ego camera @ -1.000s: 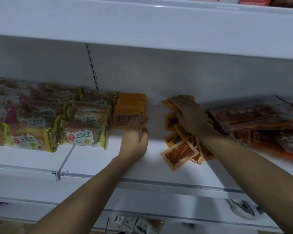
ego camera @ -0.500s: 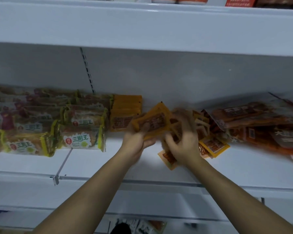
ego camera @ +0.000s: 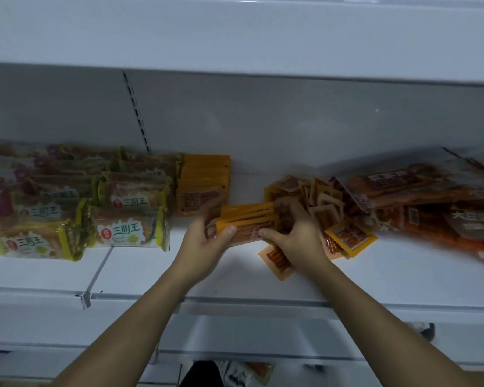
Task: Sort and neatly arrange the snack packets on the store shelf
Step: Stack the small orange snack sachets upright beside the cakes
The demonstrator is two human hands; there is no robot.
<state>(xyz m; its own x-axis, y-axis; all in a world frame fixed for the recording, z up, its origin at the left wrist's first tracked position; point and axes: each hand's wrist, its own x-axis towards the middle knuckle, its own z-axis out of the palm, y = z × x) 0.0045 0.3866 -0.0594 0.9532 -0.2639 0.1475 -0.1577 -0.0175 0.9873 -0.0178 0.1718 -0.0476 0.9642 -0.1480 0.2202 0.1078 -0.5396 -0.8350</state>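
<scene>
Fingers of both hands were closed on one small bundle of orange packets [ego camera: 246,223], held just above the shelf [ego camera: 140,270] near its middle. From the head camera, the only view, the left hand [ego camera: 204,241] pinched the bundle's left end with the thumb on top, and the right hand [ego camera: 294,238] clamped the right end, its thumb pressed on the near face. The bundle's long axis ran left to right, tilted slightly up toward the right.

A tidy orange stack [ego camera: 203,185] stood against the back wall, just left of and beyond the bundle, beside rows of yellow-edged packets [ego camera: 129,208]. The left hand was the nearer one to that stack. To the right lay a loose heap of the same small orange packets [ego camera: 327,213], some tipped on edge, one partly under the right wrist. Larger red-orange bags [ego camera: 419,202] sprawled farther right.

By the look of it, the bundle was being squared up, and the coming move would likely carry it left and away onto the stack.
</scene>
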